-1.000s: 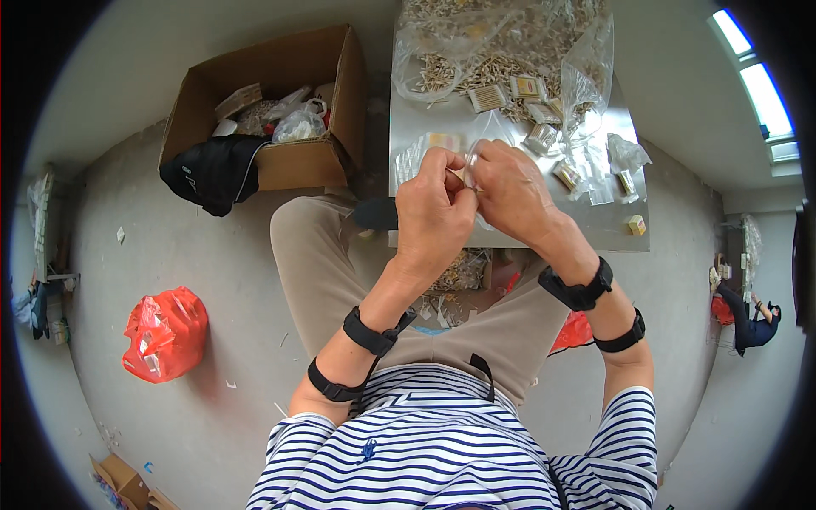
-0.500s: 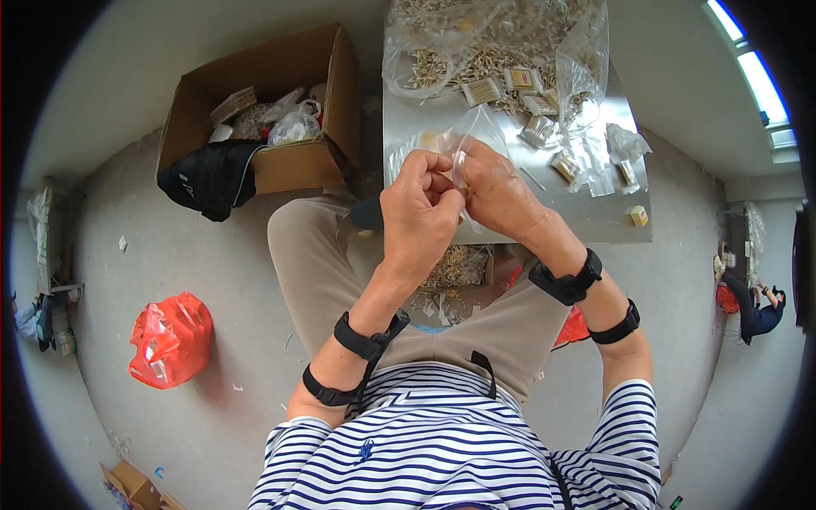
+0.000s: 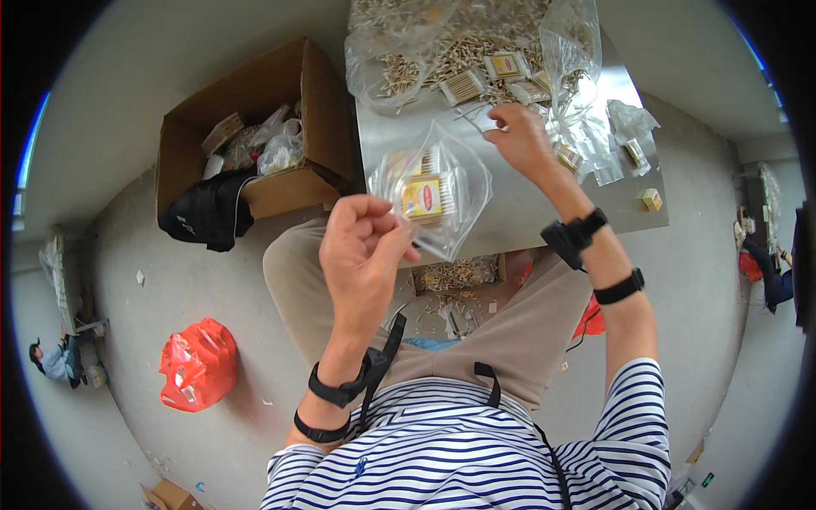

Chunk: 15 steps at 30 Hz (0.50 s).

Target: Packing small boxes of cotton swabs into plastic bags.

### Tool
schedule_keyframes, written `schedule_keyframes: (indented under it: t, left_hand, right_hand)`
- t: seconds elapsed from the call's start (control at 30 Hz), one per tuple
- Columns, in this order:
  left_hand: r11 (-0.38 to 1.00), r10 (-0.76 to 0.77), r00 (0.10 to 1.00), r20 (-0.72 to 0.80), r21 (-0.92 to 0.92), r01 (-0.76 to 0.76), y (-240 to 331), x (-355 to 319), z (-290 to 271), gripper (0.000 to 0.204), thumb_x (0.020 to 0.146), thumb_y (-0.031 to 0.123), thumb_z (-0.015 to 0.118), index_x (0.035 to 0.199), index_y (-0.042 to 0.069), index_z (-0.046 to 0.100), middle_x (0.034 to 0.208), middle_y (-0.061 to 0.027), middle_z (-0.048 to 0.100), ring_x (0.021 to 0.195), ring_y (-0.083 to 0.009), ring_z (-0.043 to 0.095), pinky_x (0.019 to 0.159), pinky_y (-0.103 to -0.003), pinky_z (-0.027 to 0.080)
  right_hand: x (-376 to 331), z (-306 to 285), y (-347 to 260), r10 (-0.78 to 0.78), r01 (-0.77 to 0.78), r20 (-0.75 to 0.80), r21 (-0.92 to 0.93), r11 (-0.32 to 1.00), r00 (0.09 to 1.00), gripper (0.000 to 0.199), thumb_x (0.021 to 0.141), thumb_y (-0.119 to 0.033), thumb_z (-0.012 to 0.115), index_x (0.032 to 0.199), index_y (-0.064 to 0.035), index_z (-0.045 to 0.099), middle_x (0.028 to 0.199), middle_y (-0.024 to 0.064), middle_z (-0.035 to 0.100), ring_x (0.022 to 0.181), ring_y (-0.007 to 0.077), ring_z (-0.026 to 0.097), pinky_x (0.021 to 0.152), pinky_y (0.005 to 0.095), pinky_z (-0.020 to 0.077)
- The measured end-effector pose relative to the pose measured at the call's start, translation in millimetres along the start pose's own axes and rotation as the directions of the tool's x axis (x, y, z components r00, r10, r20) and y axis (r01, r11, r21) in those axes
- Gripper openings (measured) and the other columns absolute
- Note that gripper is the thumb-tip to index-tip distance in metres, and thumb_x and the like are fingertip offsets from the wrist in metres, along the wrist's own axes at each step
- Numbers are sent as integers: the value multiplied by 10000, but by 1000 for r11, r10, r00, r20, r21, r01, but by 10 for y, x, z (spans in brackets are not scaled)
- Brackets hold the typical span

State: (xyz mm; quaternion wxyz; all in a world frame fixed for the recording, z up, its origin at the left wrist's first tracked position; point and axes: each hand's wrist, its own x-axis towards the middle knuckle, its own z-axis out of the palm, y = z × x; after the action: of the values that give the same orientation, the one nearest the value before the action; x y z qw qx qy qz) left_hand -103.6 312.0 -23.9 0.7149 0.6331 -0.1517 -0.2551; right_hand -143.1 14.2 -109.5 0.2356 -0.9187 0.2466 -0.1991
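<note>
My left hand (image 3: 364, 259) pinches the edge of a clear plastic bag (image 3: 470, 183) above the table's near edge. Through its film show packs of cotton swabs, one with a yellow and red label (image 3: 422, 197). Over the metal table, my right hand (image 3: 523, 144) is apart from the bag, its fingers curled and closed around thin pale cotton swabs (image 3: 476, 121) at the fingertips. Just beyond lie a clear pack of swabs (image 3: 463, 87) and a labelled pack (image 3: 507, 65).
Loose swabs (image 3: 450, 55) heap at the table's (image 3: 518, 208) far side, partly under clear film. A small yellow box (image 3: 652, 200) stands at its right corner. Left is a cardboard box (image 3: 327, 110) with a black garment (image 3: 208, 212); a red bag (image 3: 200, 365) sits on the floor.
My hands have separated: the left has drawn the bag nearer and to the left, showing its packs, while the right has let go of it and moved up and right toward the swabs.
</note>
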Motion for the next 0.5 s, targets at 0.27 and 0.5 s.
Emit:
schedule_keyframes:
  t: [0.27,0.5]
  left_hand:
    - [994,-91,996,-16,56,92,55,-45,104,238,902,-19,651,1100,-12,518,883,-115,690,682,-133,667,610,-214,502]
    - [993,-101,994,32,63,99,31,-33,107,243,904,-55,636,1109,-34,507,924,-144,686,721,-150,676,660,-259,571]
  right_hand:
    - [657,718,239,136,-135,-3,-103,985,991,281,765,-69,649,1042,-48,684,1122,205,631,1103,388,617,914,455,508]
    - [934,819,263,-98,109,46,-448,888,994,258,786,-32,646,1031,-90,699,1171,164,536,1099,342,582,900,457,491]
